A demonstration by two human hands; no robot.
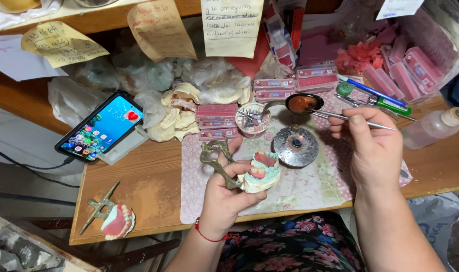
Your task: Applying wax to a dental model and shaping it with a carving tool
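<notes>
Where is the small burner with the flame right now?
In the head view, the round metal burner sits centre-right on the patterned mat, between the left hand's dental cast and the right hand.

At frame centre, the left hand (224,194) holds a dental cast on a metal articulator (249,171) above the patterned mat (310,189) on the wooden bench (139,186). Right of it, the right hand (373,148) grips a thin metal instrument (360,120), whose tip lies at the small bowl (303,103) in the upper centre. The round burner (295,146) sits on the mat between the hands, below the bowl. A small cup (253,120) stands left of the bowl. A phone (99,127) lies propped at left. A second articulator with denture (111,216) rests at the bench's lower-left corner. A squeeze bottle (436,128) lies at far right.
</notes>
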